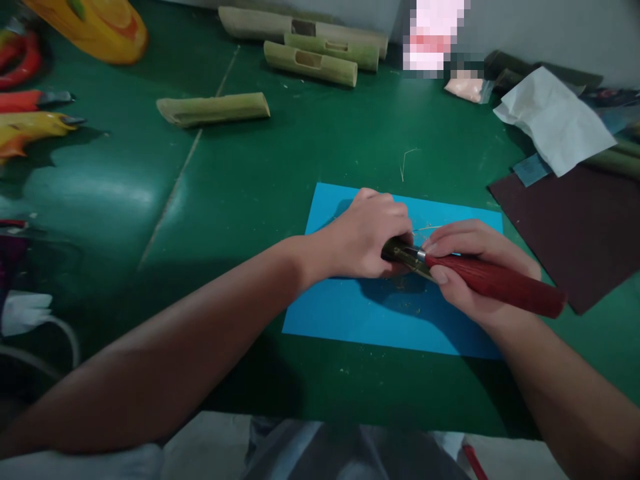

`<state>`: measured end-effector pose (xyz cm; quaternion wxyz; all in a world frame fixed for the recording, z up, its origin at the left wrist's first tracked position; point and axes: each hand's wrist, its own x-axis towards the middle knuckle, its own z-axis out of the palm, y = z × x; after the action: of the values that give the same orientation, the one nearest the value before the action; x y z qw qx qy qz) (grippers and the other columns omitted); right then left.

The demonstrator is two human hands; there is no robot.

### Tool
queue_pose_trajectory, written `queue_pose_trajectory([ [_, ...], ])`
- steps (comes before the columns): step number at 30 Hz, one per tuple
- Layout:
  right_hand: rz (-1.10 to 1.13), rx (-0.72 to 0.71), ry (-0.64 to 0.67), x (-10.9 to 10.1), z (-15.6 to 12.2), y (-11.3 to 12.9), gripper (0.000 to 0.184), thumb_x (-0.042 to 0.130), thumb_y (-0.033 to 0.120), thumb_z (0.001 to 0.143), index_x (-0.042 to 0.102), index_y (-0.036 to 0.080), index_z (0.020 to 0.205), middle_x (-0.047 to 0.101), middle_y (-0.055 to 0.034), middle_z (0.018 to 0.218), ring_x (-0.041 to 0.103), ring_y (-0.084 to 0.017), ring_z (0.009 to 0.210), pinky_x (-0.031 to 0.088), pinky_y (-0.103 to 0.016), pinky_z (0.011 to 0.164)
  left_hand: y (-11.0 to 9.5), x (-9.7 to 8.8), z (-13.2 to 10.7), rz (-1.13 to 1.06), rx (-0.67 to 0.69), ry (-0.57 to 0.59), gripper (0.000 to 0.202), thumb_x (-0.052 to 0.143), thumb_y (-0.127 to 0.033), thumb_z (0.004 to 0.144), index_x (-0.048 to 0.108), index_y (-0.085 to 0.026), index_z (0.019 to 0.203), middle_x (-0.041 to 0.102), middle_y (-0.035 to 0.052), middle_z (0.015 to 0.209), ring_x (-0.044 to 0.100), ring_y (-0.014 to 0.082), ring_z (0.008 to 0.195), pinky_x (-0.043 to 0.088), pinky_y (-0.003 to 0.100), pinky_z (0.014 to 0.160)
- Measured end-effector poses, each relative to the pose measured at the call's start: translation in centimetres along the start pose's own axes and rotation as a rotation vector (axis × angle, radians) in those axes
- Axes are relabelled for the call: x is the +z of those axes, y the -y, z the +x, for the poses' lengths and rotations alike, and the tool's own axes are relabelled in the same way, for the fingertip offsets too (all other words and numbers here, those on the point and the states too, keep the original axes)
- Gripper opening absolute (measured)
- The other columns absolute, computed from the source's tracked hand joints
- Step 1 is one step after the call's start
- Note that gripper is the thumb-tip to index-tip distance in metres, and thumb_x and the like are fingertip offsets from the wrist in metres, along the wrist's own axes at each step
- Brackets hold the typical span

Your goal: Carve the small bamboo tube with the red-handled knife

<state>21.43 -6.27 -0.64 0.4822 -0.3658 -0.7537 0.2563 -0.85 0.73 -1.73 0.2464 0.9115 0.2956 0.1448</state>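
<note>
Right grip [487,243] holds red-handled tool [500,283], tip at dark bamboo piece [393,249]. Left grip [377,233] wraps bamboo piece. Best: small soft pushes, tip off left grip, bamboo piece firm. Below: blue sheet [330,307] on green table [240,173].

From one head-worn camera, we are looking forward and down at close range, facing the bare left hand [375,230] and bare right hand [493,244] over a smooth green tabletop [300,160], and catching a plain grey wall [550,33] along the top.
</note>
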Motion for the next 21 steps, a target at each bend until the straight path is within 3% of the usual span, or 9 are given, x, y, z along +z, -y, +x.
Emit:
queue_pose_trajectory([
  [6,-0.035,-0.036,0.032,-0.1,0.3,0.2,0.015,0.085,0.028,0.090,0.080,0.033,0.103,0.085,-0.0023,0.094,0.082,-0.026,0.090,0.070,-0.043,0.081,-0.2,0.1,0.0,0.025,0.014,-0.011,0.025,0.075,-0.044,0.085,0.079,-0.024,0.098,0.077,0.0056,0.099,0.066,0.0257,0.096,0.035,0.045,0.087],
  [12,-0.051,-0.146,-0.015,0.1,0.7,-0.3,0.014,0.085,0.022,0.089,0.079,0.030,0.099,0.085,-0.0008,0.089,0.080,-0.022,0.079,0.069,-0.038,0.071,0.0,0.2,0.1,0.051,0.018,-0.036,0.026,0.077,-0.046,0.085,0.078,-0.023,0.095,0.077,0.0049,0.097,0.064,0.0240,0.091,0.036,0.043,0.087],
  [21,-0.054,-0.180,-0.059,0.2,0.0,-0.7,0.010,0.086,0.027,0.090,0.077,0.028,0.093,0.082,0.0001,0.084,0.077,-0.020,0.073,0.065,-0.036,0.066,0.0,0.1,0.3,0.020,0.008,-0.035,0.022,0.078,-0.044,0.085,0.079,-0.023,0.093,0.075,0.0033,0.094,0.064,0.0241,0.093,0.033,0.043,0.087],
])
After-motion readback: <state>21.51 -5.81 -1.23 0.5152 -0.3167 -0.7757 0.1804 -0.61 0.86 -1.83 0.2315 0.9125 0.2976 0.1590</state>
